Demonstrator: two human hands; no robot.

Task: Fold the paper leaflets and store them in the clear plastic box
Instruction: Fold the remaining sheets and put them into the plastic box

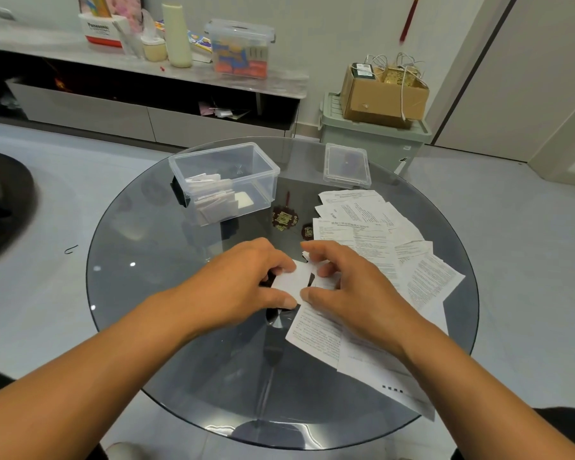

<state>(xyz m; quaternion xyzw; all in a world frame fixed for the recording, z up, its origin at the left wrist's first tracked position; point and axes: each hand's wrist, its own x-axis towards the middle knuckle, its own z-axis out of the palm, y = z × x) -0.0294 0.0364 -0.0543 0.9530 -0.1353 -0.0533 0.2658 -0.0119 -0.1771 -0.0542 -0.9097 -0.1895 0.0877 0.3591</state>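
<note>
head view: round glass table [180,360], grey floor [47,293]; both hands pinch leaflet [291,280].

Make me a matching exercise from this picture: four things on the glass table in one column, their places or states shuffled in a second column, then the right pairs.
Things:
1. clear plastic box
2. lid
3. unfolded leaflets
4. small folded leaflet

States:
A. pinched by left hand and right hand
B. spread flat at the table's right
C. open, folded papers inside
D. lying apart, far right of the box

Pairs: 1-C, 2-D, 3-B, 4-A
</note>
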